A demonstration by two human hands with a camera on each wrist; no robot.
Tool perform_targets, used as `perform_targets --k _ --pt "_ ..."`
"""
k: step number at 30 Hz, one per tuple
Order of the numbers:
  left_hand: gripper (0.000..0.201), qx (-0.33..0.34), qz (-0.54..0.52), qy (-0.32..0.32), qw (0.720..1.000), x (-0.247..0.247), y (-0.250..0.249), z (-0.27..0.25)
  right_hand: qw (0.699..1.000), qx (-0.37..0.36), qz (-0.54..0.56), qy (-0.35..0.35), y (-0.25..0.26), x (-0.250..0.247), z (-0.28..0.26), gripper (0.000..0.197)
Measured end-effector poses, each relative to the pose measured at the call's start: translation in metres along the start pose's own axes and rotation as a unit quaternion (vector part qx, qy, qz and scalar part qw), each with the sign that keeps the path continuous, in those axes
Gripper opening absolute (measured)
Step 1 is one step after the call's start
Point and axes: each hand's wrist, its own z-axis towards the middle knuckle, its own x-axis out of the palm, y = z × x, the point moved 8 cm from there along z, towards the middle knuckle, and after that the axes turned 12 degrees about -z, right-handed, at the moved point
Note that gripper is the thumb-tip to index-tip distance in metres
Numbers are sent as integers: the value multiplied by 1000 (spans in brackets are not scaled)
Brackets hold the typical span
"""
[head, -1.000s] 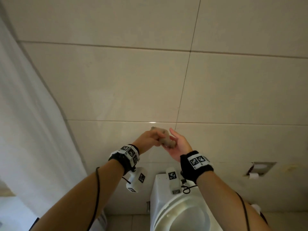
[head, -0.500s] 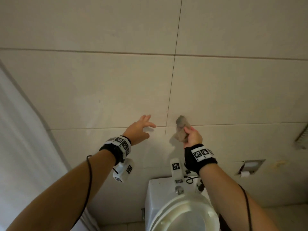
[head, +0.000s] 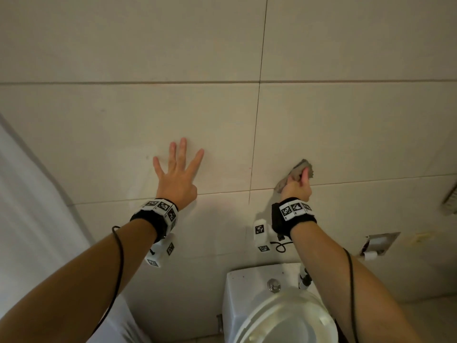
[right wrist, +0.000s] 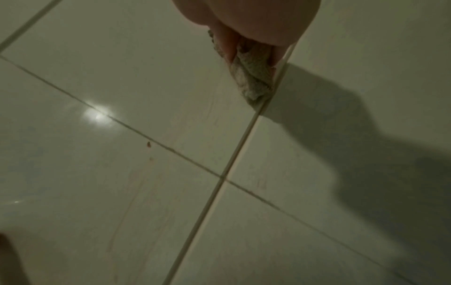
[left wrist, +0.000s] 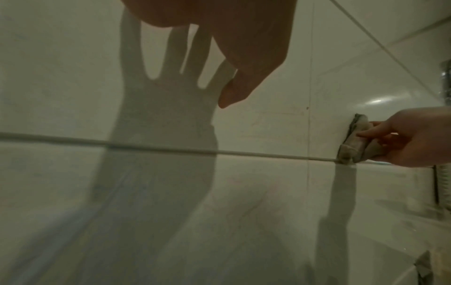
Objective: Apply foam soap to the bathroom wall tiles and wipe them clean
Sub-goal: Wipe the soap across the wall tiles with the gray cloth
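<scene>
Pale tiles (head: 346,120) with thin grout lines fill most of my view. A white curtain (head: 32,206) hangs at the left edge. Below, at bottom centre, sits a white toilet (head: 249,288), and a recessed paper holder (head: 378,243) lies lower right.

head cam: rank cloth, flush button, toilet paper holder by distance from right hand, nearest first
1. cloth: gripped in the right hand, pressed on the wall tile.
2. flush button: below the hand, on top of the toilet tank.
3. toilet paper holder: recessed in the wall, lower right; in the picture about as far as the button, too close to call.
</scene>
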Motion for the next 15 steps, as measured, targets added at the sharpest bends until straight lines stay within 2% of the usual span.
perform_targets --k 2,8,12,15 --pt "112 12 -2 -9 1000 -3 11 -1 1000 6 26 -9 -24 6 8 44" --pt "107 16 9 14 1000 -13 41 -8 997 38 47 -57 -31 37 -51 65" --pt "104 20 20 41 999 -19 64 -14 998 14 38 -58 -23 64 -102 54" --pt "103 25 31 57 998 -22 79 -19 999 14 32 -32 -29 87 -136 55"
